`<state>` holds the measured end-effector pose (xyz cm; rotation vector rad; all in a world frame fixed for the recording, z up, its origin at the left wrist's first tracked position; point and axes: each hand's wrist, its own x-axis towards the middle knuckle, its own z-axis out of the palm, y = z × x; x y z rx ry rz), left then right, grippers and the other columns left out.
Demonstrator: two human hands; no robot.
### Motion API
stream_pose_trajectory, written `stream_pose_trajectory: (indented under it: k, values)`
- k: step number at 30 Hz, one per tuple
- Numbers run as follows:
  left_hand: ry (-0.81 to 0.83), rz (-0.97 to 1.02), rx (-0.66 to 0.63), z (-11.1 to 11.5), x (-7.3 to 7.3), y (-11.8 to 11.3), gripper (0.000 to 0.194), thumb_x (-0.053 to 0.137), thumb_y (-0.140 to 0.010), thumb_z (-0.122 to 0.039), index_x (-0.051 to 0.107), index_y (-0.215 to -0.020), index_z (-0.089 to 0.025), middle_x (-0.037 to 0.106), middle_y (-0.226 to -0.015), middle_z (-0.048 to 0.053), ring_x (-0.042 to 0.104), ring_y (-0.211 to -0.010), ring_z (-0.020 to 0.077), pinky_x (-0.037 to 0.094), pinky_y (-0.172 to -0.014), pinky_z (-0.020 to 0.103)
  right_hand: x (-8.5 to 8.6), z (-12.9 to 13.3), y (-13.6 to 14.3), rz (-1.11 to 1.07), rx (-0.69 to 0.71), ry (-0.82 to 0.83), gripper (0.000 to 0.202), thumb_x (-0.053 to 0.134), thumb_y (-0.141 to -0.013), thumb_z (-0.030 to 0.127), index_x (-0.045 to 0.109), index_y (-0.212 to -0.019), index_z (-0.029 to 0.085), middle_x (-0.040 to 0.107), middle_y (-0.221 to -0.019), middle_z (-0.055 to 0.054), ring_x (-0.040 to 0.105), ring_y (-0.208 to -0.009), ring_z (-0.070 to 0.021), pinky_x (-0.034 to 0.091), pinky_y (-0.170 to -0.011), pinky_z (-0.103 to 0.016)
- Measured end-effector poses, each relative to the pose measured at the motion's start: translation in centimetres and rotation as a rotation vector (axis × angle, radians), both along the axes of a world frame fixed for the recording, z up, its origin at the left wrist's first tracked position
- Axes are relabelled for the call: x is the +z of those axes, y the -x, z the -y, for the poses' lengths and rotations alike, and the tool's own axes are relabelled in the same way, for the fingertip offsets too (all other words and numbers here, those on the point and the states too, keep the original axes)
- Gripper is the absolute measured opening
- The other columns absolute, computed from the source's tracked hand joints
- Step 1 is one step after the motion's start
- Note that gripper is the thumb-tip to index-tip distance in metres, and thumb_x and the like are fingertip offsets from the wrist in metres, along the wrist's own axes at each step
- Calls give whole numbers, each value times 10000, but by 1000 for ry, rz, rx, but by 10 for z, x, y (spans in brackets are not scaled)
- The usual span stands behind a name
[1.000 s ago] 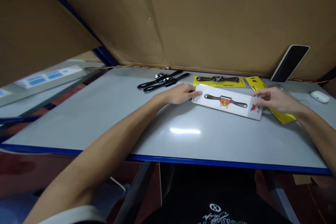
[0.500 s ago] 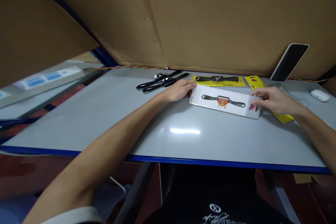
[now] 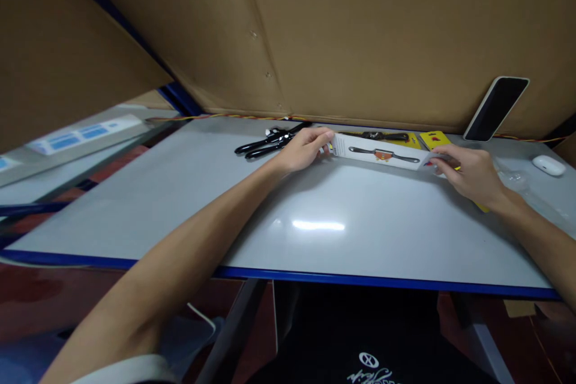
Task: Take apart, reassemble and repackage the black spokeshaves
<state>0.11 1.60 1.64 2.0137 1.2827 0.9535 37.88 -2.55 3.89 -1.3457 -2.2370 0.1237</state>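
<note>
Between my two hands is a white packaging card [image 3: 360, 150] printed with a picture of a spokeshave, tilted and seen at a low angle. My left hand [image 3: 306, 147] pinches its left end, thumb on top. The right end is gripped by my right hand [image 3: 468, 171]. Behind the card, a dark spokeshave [image 3: 382, 135] lies on a yellow card [image 3: 413, 141], partly hidden. Two black spokeshaves [image 3: 265, 143] rest on the table just beyond my left hand. Another yellow card [image 3: 432, 138] is partly covered by my right hand.
The grey table [image 3: 180, 192] has a blue front edge. A phone [image 3: 497, 109] leans against the cardboard wall [image 3: 360, 30] at the back. A white earbud case [image 3: 548, 165] sits at the right, near clear plastic packaging [image 3: 517, 180]. Wires run along the back edge.
The white card has been tipped, so its printed face now looks much narrower. Its near edge has risen, and it covers more of the spokeshave behind. Both hands keep hold.
</note>
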Motion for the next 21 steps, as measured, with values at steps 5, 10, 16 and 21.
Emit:
stream_pose_trajectory:
  k: [5,10,16,21]
  values:
    - [74,35,8,1,0,0,513,431,-913,-588,677,-875,-140,708,-869,86,651,-809,197,507,-714,290,-3,-6,-3,20,23,-2,303,469,-974,353,729,-1120,301,781,-1114,-59,734,-983,-315,546,-879,-501]
    - [11,-156,-46,3,-2,-1,445,433,-886,-510,676,-797,-147,649,-739,44,589,-716,176,453,-685,285,-16,-13,-7,164,125,51,325,480,-942,321,737,-1140,297,750,-1254,-43,697,-1174,-317,538,-994,-549]
    - [-184,-436,-151,10,3,-5,387,527,-875,-537,631,-795,-173,627,-835,51,550,-763,182,415,-708,290,-22,-13,-6,229,183,52,368,465,-988,405,700,-1244,283,709,-1335,-62,645,-1263,-315,494,-1084,-585]
    - [-269,-497,-210,11,1,-10,360,631,-821,-554,589,-812,-196,615,-892,65,552,-883,233,435,-814,336,-21,-8,-3,254,192,85,385,459,-1004,428,671,-1299,303,670,-1396,-60,587,-1333,-331,450,-1129,-612]
